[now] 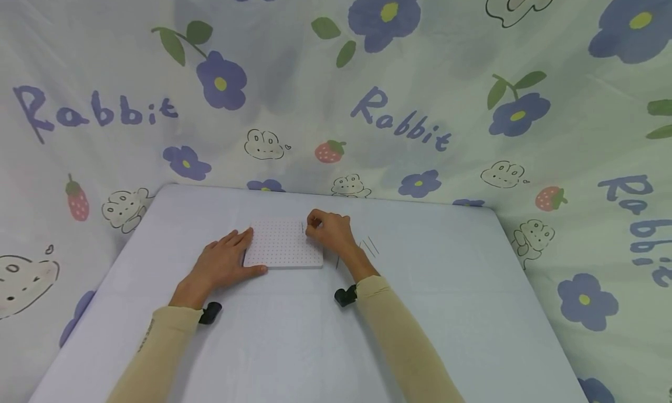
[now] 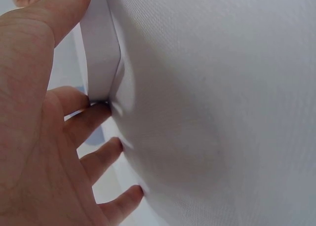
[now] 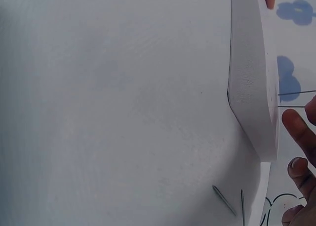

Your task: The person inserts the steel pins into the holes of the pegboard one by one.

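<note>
A white pegboard with rows of small holes lies flat on the table. My left hand rests at its left side, fingers spread along the left edge and thumb lying at the front corner. In the left wrist view, fingertips touch the board's corner and the cloth. Above the board's right side, my right hand pinches a thin metal pin between thumb and forefinger, its lower end at the board's surface. Another pin stands upright beside it.
Several loose metal pins lie on the white-covered table right of the board, some partly behind the right wrist. A printed curtain with flowers and rabbits hangs behind the table. Each wrist carries a small black camera.
</note>
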Tool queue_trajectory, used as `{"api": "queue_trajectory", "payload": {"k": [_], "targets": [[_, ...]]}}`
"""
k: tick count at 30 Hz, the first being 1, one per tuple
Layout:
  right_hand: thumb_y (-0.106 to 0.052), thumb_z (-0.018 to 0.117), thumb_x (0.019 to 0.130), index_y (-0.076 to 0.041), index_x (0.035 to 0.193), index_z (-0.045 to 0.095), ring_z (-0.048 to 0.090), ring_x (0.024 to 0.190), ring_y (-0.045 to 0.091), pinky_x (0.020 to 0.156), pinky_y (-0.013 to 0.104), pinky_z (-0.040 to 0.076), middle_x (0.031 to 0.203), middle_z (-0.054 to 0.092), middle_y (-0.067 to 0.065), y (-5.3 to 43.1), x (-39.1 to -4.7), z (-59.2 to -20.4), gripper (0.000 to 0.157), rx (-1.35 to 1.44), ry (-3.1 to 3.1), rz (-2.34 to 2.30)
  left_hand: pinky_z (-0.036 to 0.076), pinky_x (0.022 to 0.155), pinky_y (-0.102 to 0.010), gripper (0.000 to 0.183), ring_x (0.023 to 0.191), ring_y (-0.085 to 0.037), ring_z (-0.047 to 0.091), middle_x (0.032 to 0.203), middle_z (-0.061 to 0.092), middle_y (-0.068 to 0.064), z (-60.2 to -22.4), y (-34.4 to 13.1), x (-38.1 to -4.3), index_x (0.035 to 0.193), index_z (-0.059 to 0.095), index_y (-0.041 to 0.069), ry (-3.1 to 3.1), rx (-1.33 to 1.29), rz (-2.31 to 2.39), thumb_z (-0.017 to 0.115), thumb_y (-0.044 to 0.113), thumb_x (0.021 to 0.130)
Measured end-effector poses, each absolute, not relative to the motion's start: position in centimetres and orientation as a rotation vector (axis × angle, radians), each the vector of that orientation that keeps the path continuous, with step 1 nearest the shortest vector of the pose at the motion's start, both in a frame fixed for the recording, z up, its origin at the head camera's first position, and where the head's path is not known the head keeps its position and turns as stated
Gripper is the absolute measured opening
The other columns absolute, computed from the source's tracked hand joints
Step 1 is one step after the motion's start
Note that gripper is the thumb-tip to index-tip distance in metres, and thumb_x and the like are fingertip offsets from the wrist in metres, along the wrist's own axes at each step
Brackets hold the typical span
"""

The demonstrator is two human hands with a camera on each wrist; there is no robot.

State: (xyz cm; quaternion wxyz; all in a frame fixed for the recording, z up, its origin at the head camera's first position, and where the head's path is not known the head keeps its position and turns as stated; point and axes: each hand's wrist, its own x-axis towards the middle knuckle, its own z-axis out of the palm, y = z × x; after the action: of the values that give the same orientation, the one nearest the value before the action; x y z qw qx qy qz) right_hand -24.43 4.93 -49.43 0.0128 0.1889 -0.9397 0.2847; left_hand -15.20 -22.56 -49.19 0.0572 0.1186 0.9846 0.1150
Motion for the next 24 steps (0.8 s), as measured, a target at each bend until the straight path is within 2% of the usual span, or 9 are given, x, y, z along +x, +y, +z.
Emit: {"api": "queue_trajectory", "payload": {"k": [13,20,24], "targets": [[-0.033,0.067,0.093,-0.027,0.101,0.07,0.063,0.082,0.009,0.086,0.045,0.036,0.091,0.07,-0.015,5.3,-24.3,-49.4,0.01,0.522,-2.953,0.878,0.026,0.109,-0.073,0.109,0.146,-0.048,0.027,0.157,0.035,-0.026,-49.2,-22.6,-15.2,0.158,0.026,-0.001,2.97,0.355,0.357,0.065,0.07,0.084],[-0.032,0.065,0.097,-0.026,0.108,0.071,0.067,0.092,0.013,0.092,0.049,0.036,0.097,0.072,-0.014,7.2,-24.2,-49.2,0.015,0.465,-2.972,0.88,0.026,0.11,-0.072,0.111,0.146,-0.047,0.027,0.157,0.035,-0.026,-49.4,-22.7,-15.3,0.158,0.026,0.0,2.972,0.354,0.349,0.064,0.072,0.083],[-0.032,0.065,0.097,-0.025,0.108,0.071,0.068,0.091,0.014,0.091,0.048,0.036,0.097,0.073,-0.013,8.8,-24.2,-49.4,0.015,0.43,-2.968,0.853,0.026,0.11,-0.072,0.111,0.146,-0.047,0.028,0.157,0.036,-0.026,-49.4,-22.7,-15.3,0.158,0.026,0.0,2.977,0.351,0.347,0.064,0.073,0.083]]}}
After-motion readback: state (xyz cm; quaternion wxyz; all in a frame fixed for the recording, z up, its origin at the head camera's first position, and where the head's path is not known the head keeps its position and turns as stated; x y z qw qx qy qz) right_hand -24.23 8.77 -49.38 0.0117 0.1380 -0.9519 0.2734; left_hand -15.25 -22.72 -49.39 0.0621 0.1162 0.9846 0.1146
